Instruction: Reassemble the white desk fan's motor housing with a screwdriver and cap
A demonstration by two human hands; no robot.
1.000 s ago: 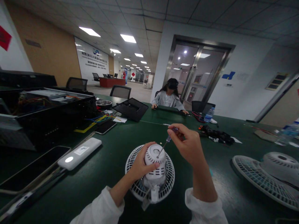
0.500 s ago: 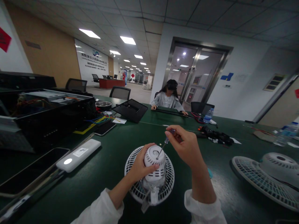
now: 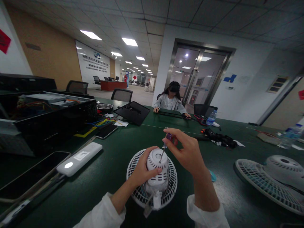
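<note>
A white fan [image 3: 158, 182] lies grille-down on the green table, its vented motor housing facing up. My left hand [image 3: 142, 167] is wrapped around the side of that housing, thumb across the front and fingers behind. In my right hand [image 3: 184, 148] is a screwdriver [image 3: 168, 138] with a clear purplish handle, pinched between thumb and fingers. Its shaft slants down, and the tip rests on the top of the housing near the round recess. Any screw under the tip is too small to make out.
To the right lies a second fan [image 3: 282, 167]. On the left are an opened computer case [image 3: 47, 120], a white power bank [image 3: 79, 158] and phones [image 3: 106, 130]. Across the green table [image 3: 133, 136] sits a person [image 3: 171, 98] holding a dark strip; a bottle [image 3: 211, 117] stands nearby.
My right hand and the screwdriver handle have shifted slightly left, leaving the shaft more upright, with the fingers placed differently on the handle. My left hand and the fan stay put.
</note>
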